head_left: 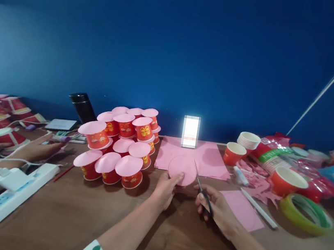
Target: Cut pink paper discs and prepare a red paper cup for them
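Observation:
My left hand point(168, 189) pinches a round pink paper disc point(181, 169) by its lower edge, thumb on top. Just to the right, my right hand point(213, 204) grips black-handled scissors point(205, 200), their blades pointing up close to the disc's right edge. Behind the disc lies a stack of pink paper sheets point(166, 152) at the foot of the blue wall. A pink sheet with a faint curved line point(243, 210) rests on the table beside my right hand.
Red paper cups topped with pink discs point(128, 169) stand stacked to the left. On the right are a cup stack point(248, 141), pink scraps point(265, 187), a white pen point(259, 208) and tape rolls point(306, 215). Another person's hands work beyond the white power strip point(16, 199).

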`<action>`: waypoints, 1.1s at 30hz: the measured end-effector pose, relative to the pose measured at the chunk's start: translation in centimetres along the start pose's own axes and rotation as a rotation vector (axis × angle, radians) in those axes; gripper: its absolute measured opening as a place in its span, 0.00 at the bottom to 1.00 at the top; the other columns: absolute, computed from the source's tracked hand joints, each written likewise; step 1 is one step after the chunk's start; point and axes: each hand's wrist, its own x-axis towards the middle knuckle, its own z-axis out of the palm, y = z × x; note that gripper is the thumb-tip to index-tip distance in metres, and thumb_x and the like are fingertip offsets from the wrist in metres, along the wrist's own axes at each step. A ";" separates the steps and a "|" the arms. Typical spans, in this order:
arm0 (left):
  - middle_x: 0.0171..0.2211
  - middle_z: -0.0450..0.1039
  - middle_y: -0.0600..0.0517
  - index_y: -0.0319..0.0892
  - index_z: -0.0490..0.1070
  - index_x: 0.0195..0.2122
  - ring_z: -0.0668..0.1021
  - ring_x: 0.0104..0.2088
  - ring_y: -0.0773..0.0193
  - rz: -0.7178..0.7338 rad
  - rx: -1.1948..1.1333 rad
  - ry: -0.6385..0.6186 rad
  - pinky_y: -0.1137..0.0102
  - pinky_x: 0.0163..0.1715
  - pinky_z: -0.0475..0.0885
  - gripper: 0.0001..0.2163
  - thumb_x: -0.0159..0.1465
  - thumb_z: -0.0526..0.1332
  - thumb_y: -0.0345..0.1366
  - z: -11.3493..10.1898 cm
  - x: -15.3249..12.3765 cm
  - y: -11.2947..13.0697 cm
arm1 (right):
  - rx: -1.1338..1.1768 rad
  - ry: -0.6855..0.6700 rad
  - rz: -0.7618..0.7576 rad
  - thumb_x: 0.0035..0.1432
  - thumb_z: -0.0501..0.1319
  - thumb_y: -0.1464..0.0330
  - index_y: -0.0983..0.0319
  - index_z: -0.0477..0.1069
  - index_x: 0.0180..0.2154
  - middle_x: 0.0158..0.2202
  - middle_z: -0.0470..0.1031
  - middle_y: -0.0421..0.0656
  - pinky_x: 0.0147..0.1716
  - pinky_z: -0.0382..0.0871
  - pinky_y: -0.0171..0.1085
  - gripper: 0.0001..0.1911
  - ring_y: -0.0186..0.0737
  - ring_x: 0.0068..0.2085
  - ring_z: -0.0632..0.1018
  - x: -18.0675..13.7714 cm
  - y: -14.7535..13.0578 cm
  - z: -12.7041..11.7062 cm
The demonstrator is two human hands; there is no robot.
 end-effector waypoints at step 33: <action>0.32 0.77 0.43 0.33 0.72 0.36 0.77 0.27 0.64 -0.041 0.070 -0.061 0.75 0.20 0.71 0.21 0.43 0.72 0.40 0.1 -0.5 0.2 | 0.005 0.089 -0.001 0.44 0.65 0.52 0.61 0.66 0.38 0.21 0.68 0.35 0.12 0.57 0.25 0.24 0.27 0.18 0.67 -0.3 -0.8 0.5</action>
